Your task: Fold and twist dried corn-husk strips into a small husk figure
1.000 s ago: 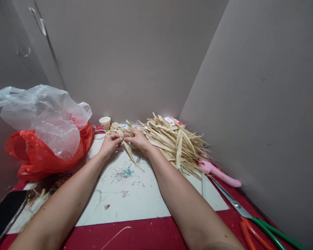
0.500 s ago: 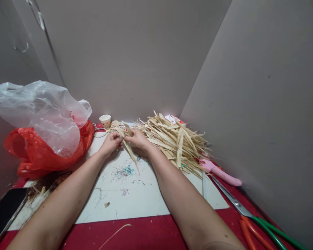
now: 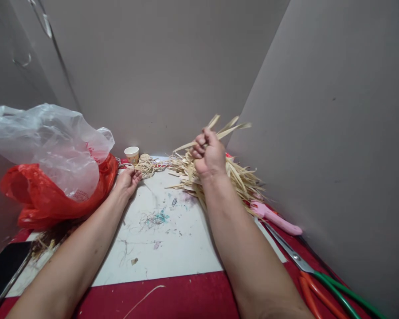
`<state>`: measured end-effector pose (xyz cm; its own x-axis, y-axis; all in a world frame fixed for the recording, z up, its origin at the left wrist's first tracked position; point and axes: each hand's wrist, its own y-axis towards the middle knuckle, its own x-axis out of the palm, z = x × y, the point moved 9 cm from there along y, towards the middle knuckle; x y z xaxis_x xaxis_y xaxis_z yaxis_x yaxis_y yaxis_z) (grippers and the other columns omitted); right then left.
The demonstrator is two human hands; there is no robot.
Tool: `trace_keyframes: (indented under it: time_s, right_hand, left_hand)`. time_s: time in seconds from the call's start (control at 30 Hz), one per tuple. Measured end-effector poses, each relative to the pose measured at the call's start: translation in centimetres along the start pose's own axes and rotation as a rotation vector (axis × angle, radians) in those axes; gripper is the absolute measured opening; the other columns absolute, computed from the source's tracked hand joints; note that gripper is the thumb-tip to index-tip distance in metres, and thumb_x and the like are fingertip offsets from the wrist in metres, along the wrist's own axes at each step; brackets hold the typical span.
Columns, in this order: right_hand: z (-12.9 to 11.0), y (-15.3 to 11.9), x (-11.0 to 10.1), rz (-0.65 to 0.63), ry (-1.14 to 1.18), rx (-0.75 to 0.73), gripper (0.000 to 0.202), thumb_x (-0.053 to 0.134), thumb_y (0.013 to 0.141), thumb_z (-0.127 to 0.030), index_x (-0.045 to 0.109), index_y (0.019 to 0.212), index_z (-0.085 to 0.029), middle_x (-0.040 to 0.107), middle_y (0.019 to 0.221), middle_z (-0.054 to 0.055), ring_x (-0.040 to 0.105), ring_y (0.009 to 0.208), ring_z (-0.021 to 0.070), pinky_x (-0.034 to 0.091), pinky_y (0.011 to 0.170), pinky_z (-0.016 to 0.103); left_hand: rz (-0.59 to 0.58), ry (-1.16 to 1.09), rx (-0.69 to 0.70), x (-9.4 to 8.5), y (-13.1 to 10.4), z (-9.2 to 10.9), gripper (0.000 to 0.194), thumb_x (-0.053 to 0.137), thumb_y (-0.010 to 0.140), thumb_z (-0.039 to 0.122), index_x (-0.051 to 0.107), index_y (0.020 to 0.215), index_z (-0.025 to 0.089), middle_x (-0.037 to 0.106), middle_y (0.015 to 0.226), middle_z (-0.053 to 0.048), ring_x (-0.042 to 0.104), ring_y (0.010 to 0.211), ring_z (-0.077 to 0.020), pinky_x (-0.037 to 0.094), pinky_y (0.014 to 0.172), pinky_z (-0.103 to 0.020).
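Observation:
Raised above a pile of dried leaf strips [image 3: 242,175], my right hand [image 3: 211,153] has its fingers wrapped round several pale strips [image 3: 231,129]. Their ends stick out on both sides of the fist. My left hand [image 3: 129,180] rests on the white board [image 3: 176,248] with its fingers loosely curled, and I see nothing held in them. Just beyond it lies a tangle of beige cord [image 3: 149,166], and a paper cup [image 3: 132,154] stands behind. The right forearm and hand hide part of the pile.
A red plastic bag [image 3: 63,208] with a clear bag [image 3: 60,146] in it stands at left, above a dark flat device [image 3: 6,270]. Large scissors [image 3: 301,261] and a pink-handled tool [image 3: 279,220] lie at right. Grey walls enclose the red-covered table [image 3: 159,297].
My hands have parted. The right has moved up and right over the pile with the strips in its grip; the left has drawn back left and let go of the leaf strip.

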<state>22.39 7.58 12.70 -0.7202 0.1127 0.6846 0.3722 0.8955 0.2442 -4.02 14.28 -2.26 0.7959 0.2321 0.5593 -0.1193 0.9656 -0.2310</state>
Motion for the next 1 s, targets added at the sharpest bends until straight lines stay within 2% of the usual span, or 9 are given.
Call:
trace_keyframes:
  time_s: [0.1, 0.17, 0.23, 0.4, 0.53, 0.67, 0.83, 0.9, 1.0]
  right_hand:
    - [-4.1, -1.1, 1.3, -0.065, 0.022, -0.066, 0.013, 0.045, 0.092, -0.025, 0.043, 0.079, -0.024, 0.033, 0.048, -0.011, 0.018, 0.036, 0.0055, 0.012, 0.036, 0.018]
    - [-4.3, -1.4, 1.9, -0.125, -0.105, -0.078, 0.01, 0.049, 0.091, -0.029, 0.047, 0.082, -0.025, 0.036, 0.049, -0.011, 0.02, 0.037, 0.0057, 0.014, 0.037, 0.018]
    - [-1.5, -1.6, 2.2, -0.191, -0.313, -0.031, 0.013, 0.059, 0.085, -0.033, 0.05, 0.082, -0.025, 0.041, 0.05, -0.01, 0.026, 0.038, 0.0056, 0.019, 0.039, 0.019]
    - [11.9, -3.1, 2.8, -0.535, -0.842, 0.216, 0.018, 0.076, 0.062, -0.017, 0.062, 0.074, -0.018, 0.06, 0.063, -0.002, 0.05, 0.057, 0.0101, 0.038, 0.054, 0.022]
    - [15.1, -2.8, 1.5, -0.487, -1.084, 0.166, 0.003, 0.068, 0.07, -0.02, 0.066, 0.07, -0.017, 0.061, 0.063, -0.002, 0.053, 0.065, 0.0135, 0.039, 0.062, 0.024]
    - [9.7, -1.1, 1.5, -0.382, -1.258, 0.022, 0.015, 0.057, 0.079, -0.023, 0.065, 0.067, -0.019, 0.055, 0.057, -0.002, 0.048, 0.059, 0.0131, 0.034, 0.059, 0.025]
    - [-4.6, 1.0, 3.9, -0.27, -1.36, -0.379, 0.023, 0.056, 0.081, -0.019, 0.057, 0.058, -0.021, 0.053, 0.066, 0.002, 0.05, 0.072, 0.0172, 0.036, 0.069, 0.03]
    - [-9.4, 2.2, 3.5, -0.205, -1.359, -0.476, 0.026, 0.054, 0.086, -0.023, 0.053, 0.059, -0.023, 0.048, 0.065, 0.001, 0.05, 0.076, 0.0183, 0.036, 0.071, 0.03]
    - [-12.9, 4.2, 1.3, -0.182, -1.358, -0.567, 0.027, 0.058, 0.085, -0.022, 0.052, 0.06, -0.024, 0.037, 0.059, 0.0, 0.05, 0.075, 0.0188, 0.035, 0.068, 0.029]
  left_hand:
    - [-0.059, 0.066, 0.054, 0.4, -0.3, 0.1, 0.015, 0.056, 0.079, 0.004, 0.051, 0.07, 0.015, 0.058, 0.058, 0.001, 0.057, 0.052, -0.0068, 0.051, 0.056, -0.018]
    - [-0.128, 0.115, 0.074, 1.2, -0.9, 0.0, 0.014, 0.064, 0.074, 0.008, 0.053, 0.069, 0.014, 0.06, 0.061, 0.001, 0.059, 0.055, -0.008, 0.051, 0.056, -0.019]
    - [-0.18, 0.159, 0.08, 2.0, -1.6, -0.2, 0.016, 0.072, 0.068, 0.012, 0.056, 0.069, 0.014, 0.06, 0.062, 0.001, 0.06, 0.058, -0.0093, 0.051, 0.056, -0.02]
    - [-0.299, 0.228, 0.108, 3.6, -2.8, -0.2, 0.023, 0.081, 0.055, 0.018, 0.063, 0.069, 0.013, 0.064, 0.068, 0.0, 0.061, 0.063, -0.0104, 0.05, 0.057, -0.02]
    - [-0.37, 0.253, 0.074, 4.2, -3.2, -0.3, 0.021, 0.08, 0.055, 0.017, 0.068, 0.072, 0.013, 0.067, 0.074, -0.004, 0.06, 0.063, -0.0108, 0.049, 0.055, -0.02]
    - [-0.365, 0.242, 0.036, 4.0, -3.6, -0.3, 0.031, 0.078, 0.063, 0.024, 0.07, 0.092, 0.014, 0.07, 0.087, -0.007, 0.062, 0.064, -0.0113, 0.051, 0.052, -0.021]
    - [-0.364, 0.294, -0.012, 3.5, -3.6, -1.2, 0.036, 0.079, 0.06, 0.018, 0.068, 0.094, 0.014, 0.07, 0.086, -0.008, 0.062, 0.059, -0.011, 0.05, 0.048, -0.02]
    - [-0.393, 0.336, -0.037, 3.4, -3.5, -1.9, 0.036, 0.08, 0.059, 0.017, 0.068, 0.092, 0.013, 0.069, 0.085, -0.009, 0.061, 0.057, -0.0107, 0.05, 0.047, -0.02]
    - [-0.432, 0.37, -0.051, 3.5, -3.5, -2.7, 0.034, 0.081, 0.059, 0.017, 0.068, 0.09, 0.012, 0.07, 0.083, -0.01, 0.06, 0.054, -0.0103, 0.049, 0.046, -0.021]
